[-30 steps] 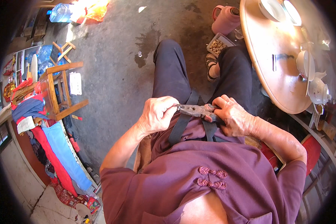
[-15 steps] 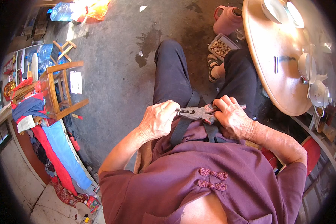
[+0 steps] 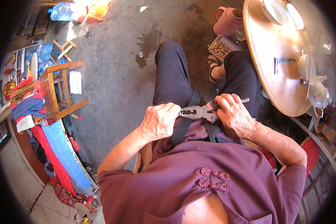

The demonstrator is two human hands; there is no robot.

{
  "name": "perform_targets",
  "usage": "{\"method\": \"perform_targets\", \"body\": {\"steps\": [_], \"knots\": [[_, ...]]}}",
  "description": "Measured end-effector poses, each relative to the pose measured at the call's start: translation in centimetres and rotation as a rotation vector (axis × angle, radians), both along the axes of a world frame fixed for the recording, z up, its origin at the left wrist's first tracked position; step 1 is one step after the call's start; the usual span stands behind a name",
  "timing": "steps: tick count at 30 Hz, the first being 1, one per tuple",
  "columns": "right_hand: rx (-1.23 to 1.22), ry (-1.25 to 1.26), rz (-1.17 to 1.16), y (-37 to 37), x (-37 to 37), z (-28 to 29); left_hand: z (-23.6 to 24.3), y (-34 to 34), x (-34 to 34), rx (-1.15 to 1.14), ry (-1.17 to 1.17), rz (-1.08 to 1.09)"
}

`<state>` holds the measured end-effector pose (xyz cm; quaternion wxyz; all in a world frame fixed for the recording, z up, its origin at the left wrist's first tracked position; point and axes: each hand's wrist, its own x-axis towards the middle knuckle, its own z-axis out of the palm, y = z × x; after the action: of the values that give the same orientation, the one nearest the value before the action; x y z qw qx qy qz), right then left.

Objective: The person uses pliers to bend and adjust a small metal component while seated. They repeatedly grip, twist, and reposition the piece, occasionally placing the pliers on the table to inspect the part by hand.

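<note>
Over my lap, my right hand is wrapped round the handles of a pair of worn metal pliers. Their jaws point left and are slightly parted. My left hand is closed in a pinch right at the jaw tips. A small shiny bit shows between its fingertips and the jaws, too small to name. One handle end sticks out beyond my right hand. Dark straps cross my lap below the pliers.
On the right stands a round wooden table with bowls and a white teapot. A plastic box of nuts sits by my foot, near a pink jug. Wooden stools and folded cloths are at the left.
The plier handles have spread and the jaws have parted a little. My right hand's fingers have loosened slightly; the left hand stays pinched at the jaw tips.
</note>
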<state>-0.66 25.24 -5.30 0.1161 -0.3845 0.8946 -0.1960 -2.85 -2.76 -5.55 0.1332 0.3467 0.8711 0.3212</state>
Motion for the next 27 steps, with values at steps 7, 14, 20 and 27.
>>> {"method": "perform_targets", "body": {"steps": [7, 14, 20, 27], "knots": [[0.009, -0.058, -0.002, 0.1, 0.0, -0.1, 0.2, 0.4, 0.1, 0.017, -0.006, 0.050], [0.011, -0.092, 0.006, 0.0, 0.0, 0.2, 0.0, 0.3, 0.3, 0.060, -0.007, 0.073], [-0.001, -0.022, -0.032, -0.1, -0.2, 0.7, 0.7, 0.6, 0.4, 0.048, 0.083, 0.136], [-0.105, -0.195, -0.192, -0.5, -1.5, 2.9, 1.8, 0.9, -1.5, 0.109, 0.246, 0.383]]}}
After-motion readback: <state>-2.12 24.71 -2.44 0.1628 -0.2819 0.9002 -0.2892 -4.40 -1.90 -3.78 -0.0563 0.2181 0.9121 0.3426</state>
